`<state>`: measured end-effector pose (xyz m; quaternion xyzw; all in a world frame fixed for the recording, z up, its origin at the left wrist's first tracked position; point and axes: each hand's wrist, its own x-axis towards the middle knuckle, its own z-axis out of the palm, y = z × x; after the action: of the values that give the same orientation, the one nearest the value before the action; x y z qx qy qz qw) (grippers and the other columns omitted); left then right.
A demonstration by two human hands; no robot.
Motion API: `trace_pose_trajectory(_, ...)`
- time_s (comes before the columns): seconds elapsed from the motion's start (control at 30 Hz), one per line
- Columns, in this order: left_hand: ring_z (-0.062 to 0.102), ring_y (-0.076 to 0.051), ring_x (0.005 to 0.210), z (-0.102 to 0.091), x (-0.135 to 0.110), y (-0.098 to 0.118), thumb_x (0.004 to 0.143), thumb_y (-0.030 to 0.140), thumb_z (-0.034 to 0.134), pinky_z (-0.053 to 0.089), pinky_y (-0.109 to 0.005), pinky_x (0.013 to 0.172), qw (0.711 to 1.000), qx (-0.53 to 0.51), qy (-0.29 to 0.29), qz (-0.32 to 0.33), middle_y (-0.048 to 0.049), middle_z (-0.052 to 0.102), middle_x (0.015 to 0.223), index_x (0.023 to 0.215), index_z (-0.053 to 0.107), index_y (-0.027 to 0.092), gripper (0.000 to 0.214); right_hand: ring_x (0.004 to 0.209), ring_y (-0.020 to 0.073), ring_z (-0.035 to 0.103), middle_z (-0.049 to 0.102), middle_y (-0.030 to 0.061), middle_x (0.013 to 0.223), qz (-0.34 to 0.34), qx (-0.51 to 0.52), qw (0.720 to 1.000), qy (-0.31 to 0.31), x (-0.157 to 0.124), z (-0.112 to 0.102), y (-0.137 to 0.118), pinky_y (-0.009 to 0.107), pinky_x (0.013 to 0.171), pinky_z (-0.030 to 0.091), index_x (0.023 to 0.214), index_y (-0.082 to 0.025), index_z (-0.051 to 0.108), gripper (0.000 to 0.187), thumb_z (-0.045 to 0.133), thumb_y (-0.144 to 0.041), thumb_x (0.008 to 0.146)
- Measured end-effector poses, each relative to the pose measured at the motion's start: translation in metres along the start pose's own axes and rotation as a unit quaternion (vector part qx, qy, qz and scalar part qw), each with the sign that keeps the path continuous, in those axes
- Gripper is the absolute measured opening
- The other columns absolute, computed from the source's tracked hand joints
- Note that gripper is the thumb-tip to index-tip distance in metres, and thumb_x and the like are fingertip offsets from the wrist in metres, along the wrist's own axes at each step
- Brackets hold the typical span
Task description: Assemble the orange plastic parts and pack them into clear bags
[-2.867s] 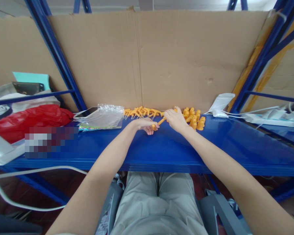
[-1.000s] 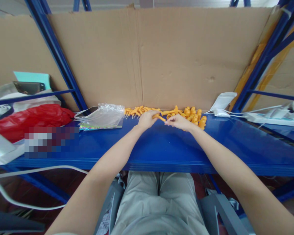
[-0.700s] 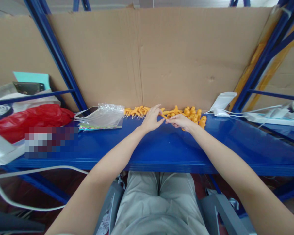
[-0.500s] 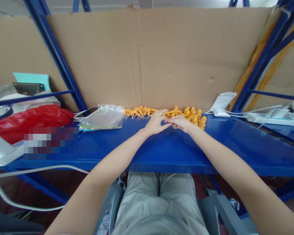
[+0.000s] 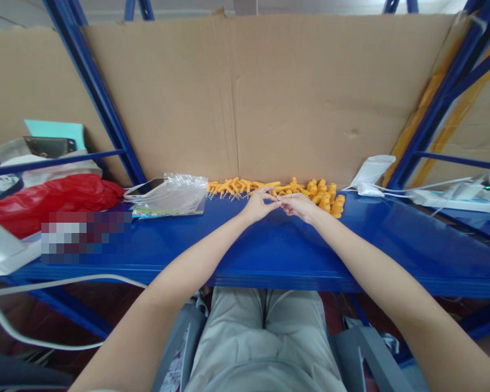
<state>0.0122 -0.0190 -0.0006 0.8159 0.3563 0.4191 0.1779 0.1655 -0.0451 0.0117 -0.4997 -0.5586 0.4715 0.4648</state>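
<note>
My left hand [image 5: 258, 206] and my right hand [image 5: 300, 207] meet at the fingertips above the blue shelf. The left thumb and forefinger curve together in a pinch against the right fingers. The right fingers are also pinched closed, and anything between them is too small or hidden to make out. Just behind the hands lies a row of orange-yellow figures. On the left are figures with small metal chains [image 5: 231, 187], like keychains. To the right, chunkier orange-yellow figures [image 5: 324, 197] stand or lie close together, beside my right wrist. The fingers partly cover the figures between the two groups.
A clear plastic bag [image 5: 183, 198] and a phone [image 5: 147, 188] lie left of the figures. Further left are a red bag [image 5: 53, 201] and a white box [image 5: 4, 250]. A white packet [image 5: 371, 173] and a power strip [image 5: 461, 198] with cables are at right. Cardboard [image 5: 302, 98] walls the back.
My left thumb has closed in toward the forefinger, and the left fingertips now touch the right ones. The figures lie as before, and the view has shifted slightly.
</note>
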Motion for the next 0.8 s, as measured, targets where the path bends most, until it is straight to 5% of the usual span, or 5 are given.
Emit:
trace_pose_trajectory(0.2,0.056,-0.021,0.123,-0.015,0.021,-0.014,0.079,0.026,0.069,0.039,-0.037,0.109,0.998,-0.009,0.039,-0.040,-0.0086,0.060,0.133,0.084,0.075,0.017,0.012,0.050,0.0091,0.046,0.059,-0.0004,0.062,-0.114,-0.197,0.972,0.064,0.010,-0.014,0.003,0.024,0.052,0.040,0.063,-0.017,0.062,0.023,0.056,-0.018,0.085)
trace_pose_trajectory(0.4,0.057,-0.024,0.121,-0.035,0.061,-0.048,0.072,0.021,0.074,0.039,-0.039,0.109,0.989,0.107,0.078,-0.063,-0.0092,0.064,0.127,0.075,0.074,0.017,0.005,0.081,0.0180,0.061,0.070,0.0053,0.080,-0.249,-0.475,0.836,0.113,0.021,-0.030,0.012,0.030,0.079,0.047,0.073,-0.017,0.071,0.028,0.046,-0.013,0.085)
trace_pose_trajectory(0.8,0.058,-0.023,0.114,-0.035,0.060,-0.098,0.075,0.025,0.070,0.043,-0.034,0.101,0.938,0.329,-0.067,-0.081,-0.0043,0.071,0.111,0.076,0.074,0.021,0.006,0.114,0.0295,0.057,0.065,0.0214,0.118,-0.139,-0.729,0.669,0.047,-0.010,-0.010,-0.003,0.040,0.098,0.038,0.114,-0.006,0.066,0.033,0.044,-0.013,0.090)
